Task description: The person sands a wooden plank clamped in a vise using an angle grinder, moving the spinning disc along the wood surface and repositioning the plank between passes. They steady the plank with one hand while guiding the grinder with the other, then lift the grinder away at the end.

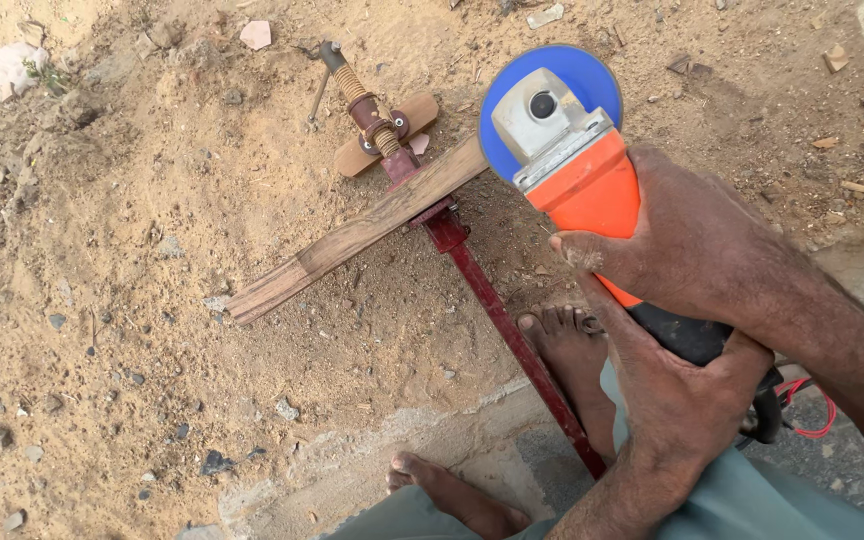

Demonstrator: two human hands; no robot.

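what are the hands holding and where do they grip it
Both hold one angle grinder: the right hand wraps its orange body behind the head, the left hand grips the black rear handle.

We are holding an orange grinder [577,175], its blue disc guard touching a brown wooden strip [352,238] lying clamped aslant.

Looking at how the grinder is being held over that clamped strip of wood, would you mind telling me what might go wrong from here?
1. Both bare feet sit close to the work: one foot rests against the red clamp bar, so a slip of the orange angle grinder could reach the toes.
2. The wooden strip is clamped near one end only; its long free end may chatter or kick.
3. The right hand and left hand are ungloved near the blue disc.
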